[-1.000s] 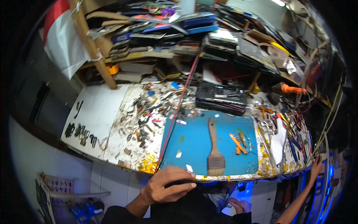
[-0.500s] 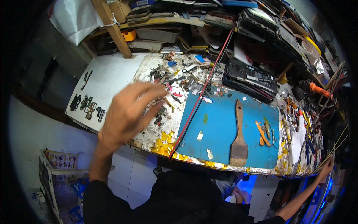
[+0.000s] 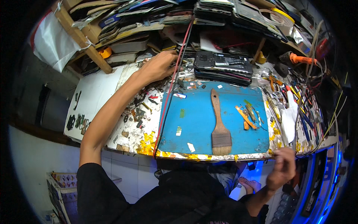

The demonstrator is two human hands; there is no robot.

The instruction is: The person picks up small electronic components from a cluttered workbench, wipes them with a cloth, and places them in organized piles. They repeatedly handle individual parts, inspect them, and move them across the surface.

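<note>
Reaching: left hand (image 3: 158,67), fingers curled into bench (image 3: 97,93) clutter by cables (image 3: 175,78); right hand (image 3: 281,168) at edge, grip unclear.

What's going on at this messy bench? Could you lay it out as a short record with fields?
Setting: cluttered repair bench under shelves stacked with flat devices
Left hand: stretched to the back of the bench, at the small parts beside a red cable; grip hidden
Right hand: at the front right edge of the bench, near loose wires; blurred, hold unclear
Centre: blue work mat with a wooden paintbrush lying on it, bristles toward the person
Right side: hand tools and an orange-handled tool
Behind the mat: stack of dark opened devices
</note>
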